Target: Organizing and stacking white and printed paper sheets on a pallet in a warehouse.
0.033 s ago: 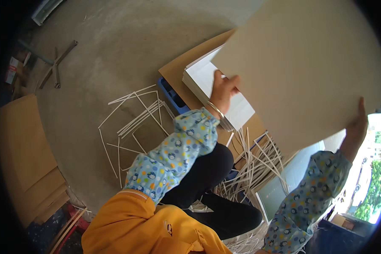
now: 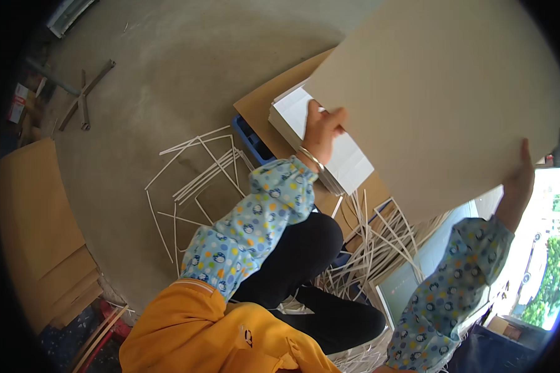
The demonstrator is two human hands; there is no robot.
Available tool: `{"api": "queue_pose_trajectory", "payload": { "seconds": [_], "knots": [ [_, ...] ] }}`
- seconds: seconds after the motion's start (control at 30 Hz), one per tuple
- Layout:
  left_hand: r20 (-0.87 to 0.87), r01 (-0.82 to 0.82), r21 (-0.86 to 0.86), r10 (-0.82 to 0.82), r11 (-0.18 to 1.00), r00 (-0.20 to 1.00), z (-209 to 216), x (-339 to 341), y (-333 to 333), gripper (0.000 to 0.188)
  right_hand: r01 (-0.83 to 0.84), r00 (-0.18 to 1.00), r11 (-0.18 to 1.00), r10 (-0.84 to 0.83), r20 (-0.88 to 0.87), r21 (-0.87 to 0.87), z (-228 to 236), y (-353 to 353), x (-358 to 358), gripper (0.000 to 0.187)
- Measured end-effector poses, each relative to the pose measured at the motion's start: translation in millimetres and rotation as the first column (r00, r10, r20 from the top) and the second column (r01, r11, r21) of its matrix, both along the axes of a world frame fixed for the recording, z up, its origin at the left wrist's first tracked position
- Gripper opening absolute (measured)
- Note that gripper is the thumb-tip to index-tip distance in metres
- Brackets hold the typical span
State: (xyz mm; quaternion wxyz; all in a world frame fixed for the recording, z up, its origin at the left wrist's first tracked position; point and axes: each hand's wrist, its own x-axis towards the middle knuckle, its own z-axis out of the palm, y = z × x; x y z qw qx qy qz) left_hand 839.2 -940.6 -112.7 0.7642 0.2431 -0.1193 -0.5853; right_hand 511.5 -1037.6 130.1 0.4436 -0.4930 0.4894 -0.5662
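A large grey-brown cardboard sheet [image 2: 442, 105] is held up at a tilt on the right side, covering part of a stack of white sheets [image 2: 356, 163]. My left hand [image 2: 322, 132] is closed on the sheet's left edge, just above the stack, and wears a silver bangle. At the lower right edge, my right hand [image 2: 519, 183] grips the same sheet, one finger stretched along its face; the other fingers are mostly hidden. Beneath the stack lies a brown cardboard piece [image 2: 261, 102], resting over a blue crate [image 2: 250, 142].
Thin white strips [image 2: 202, 177] lie scattered on the concrete floor [image 2: 168, 74]. More strips [image 2: 379, 242] are heaped beside my knees, near a pale blue-green panel [image 2: 398, 292]. Flat cardboard [image 2: 37, 205] leans at the left, below a metal stand's foot [image 2: 84, 99].
My left hand and the sheet's left edge have shifted slightly left over the white stack. My right hand has moved a little too, still gripping the sheet.
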Motion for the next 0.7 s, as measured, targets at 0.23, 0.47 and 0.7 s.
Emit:
{"api": "queue_pose_trajectory", "payload": {
  "seconds": [0.23,0.47,0.7],
  "knots": [
    [0.274,-0.261,0.222,0.197,0.939,0.941,-103.6,51.6,-13.3,0.036,-0.08,0.997,0.963,0.078,0.02,0.258,-242.1,-32.4,49.6,0.035],
    [0.574,-0.368,0.503,0.016,0.782,0.818,-175.1,49.5,-23.2,0.033,0.062,0.996,0.897,-0.084,0.03,0.438,-373.4,90.3,93.4,0.026],
    [0.521,-0.325,0.476,0.036,0.817,0.853,-160.1,58.8,-18.3,0.033,0.151,0.987,0.917,-0.123,-0.1,0.368,-348.9,81.9,112.4,0.021]
  ]
}}
